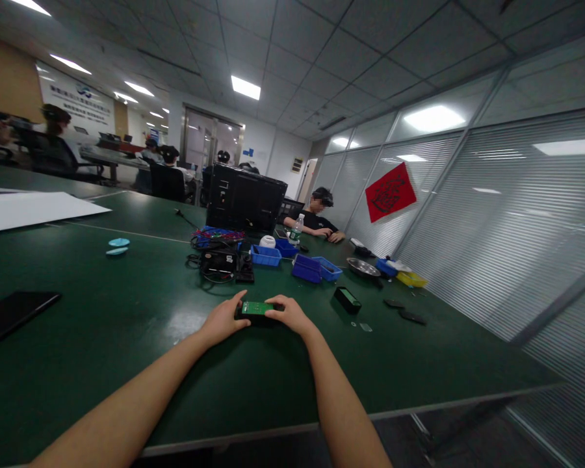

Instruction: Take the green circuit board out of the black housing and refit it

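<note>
A small black device with a green circuit board on top [256,310] lies on the green table [127,325]. My left hand [223,318] grips its left end, fingers curled around it. Its right end is gripped by my right hand [288,313], whose thumb and fingers pinch the edge. Both forearms reach out from the near table edge.
A second small black box [348,299] lies to the right, with dark flat parts [412,316] beyond. Blue bins [266,255], tangled cables [218,263], a metal bowl [363,266], a yellow tray [411,279] and a black case [245,197] stand farther back. A dark tablet [10,312] rests left. Other people sit at the far end.
</note>
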{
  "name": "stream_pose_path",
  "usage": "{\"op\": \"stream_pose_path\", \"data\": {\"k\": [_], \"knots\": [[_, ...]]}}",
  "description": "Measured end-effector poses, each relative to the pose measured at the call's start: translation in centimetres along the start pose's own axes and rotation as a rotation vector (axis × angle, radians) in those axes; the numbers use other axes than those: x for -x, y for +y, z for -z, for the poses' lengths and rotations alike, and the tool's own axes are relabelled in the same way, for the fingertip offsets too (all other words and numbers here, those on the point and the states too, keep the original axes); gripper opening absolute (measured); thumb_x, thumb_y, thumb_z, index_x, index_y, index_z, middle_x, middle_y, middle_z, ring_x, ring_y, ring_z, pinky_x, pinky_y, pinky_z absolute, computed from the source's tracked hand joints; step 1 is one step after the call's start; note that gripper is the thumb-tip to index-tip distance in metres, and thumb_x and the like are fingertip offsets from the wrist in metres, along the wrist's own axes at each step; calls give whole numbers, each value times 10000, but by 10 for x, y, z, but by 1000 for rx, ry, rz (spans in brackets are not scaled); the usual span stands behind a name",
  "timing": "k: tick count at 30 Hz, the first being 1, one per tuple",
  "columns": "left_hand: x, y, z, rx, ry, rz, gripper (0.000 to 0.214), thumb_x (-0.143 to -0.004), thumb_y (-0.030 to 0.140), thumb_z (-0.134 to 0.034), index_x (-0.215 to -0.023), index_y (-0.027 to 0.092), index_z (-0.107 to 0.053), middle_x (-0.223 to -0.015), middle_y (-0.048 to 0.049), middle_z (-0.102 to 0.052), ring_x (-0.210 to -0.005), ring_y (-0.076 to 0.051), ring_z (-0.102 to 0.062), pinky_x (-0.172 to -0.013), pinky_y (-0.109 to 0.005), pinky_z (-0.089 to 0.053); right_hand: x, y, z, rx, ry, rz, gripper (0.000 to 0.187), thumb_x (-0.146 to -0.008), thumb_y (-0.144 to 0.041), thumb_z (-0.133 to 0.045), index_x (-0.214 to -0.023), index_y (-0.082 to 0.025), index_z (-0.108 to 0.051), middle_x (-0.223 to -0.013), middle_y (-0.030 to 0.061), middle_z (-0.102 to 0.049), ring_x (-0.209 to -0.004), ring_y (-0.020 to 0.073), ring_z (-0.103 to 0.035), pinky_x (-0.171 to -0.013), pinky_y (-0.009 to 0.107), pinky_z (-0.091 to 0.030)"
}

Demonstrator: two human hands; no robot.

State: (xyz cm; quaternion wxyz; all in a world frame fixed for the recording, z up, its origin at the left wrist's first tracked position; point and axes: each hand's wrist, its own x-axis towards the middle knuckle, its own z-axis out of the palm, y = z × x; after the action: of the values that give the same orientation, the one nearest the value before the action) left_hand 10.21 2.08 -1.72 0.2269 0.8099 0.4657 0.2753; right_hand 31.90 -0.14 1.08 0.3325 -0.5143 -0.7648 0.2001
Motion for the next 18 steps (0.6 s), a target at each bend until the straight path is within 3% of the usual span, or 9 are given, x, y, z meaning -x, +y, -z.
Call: {"op": "stream_pose_path", "data": {"k": [4,8,12,18], "knots": [[-1,-2,-1,-4,13,-6,798,-629,339,-638,-1331,227,-277,-1060,-60,-576,-951,-206,-551,-815,-274,-385,1,2,1,1,4,-87,382,-694,-378,-627,-1016,-173,-626,-896,44,-621,-776,154,-541,-726,283,-424],[-2,-5,-3,28,37,-10,788,-640,303,-631,-1334,230,-267,-1086,-64,-565,-973,-206,-540,-839,-285,-384,1,-1,-2,-12,-39,-85,364,-746,-405,-557,-1018,-172,-622,-938,50,-623,-813,160,-545,-752,291,-418],[-4,-9,-6,86,68,-10,763,-653,230,-599,-1337,232,-259,-1151,-57,-536,-951,-186,-541,-848,-284,-389,1,-5,-10,19,-75,-98,455,-682,-411,-625,-1072,-183,-580,-986,45,-607,-850,170,-543,-750,288,-414],[-5,-10,-7,93,133,7,706,-668,217,-562,-1319,200,-289,-1108,-48,-539,-793,-143,-541,-788,-277,-421,-2,3,-20,153,69,-195,362,-667,-392,-627,-961,-185,-581,-884,34,-607,-777,163,-548,-692,271,-405]]}}
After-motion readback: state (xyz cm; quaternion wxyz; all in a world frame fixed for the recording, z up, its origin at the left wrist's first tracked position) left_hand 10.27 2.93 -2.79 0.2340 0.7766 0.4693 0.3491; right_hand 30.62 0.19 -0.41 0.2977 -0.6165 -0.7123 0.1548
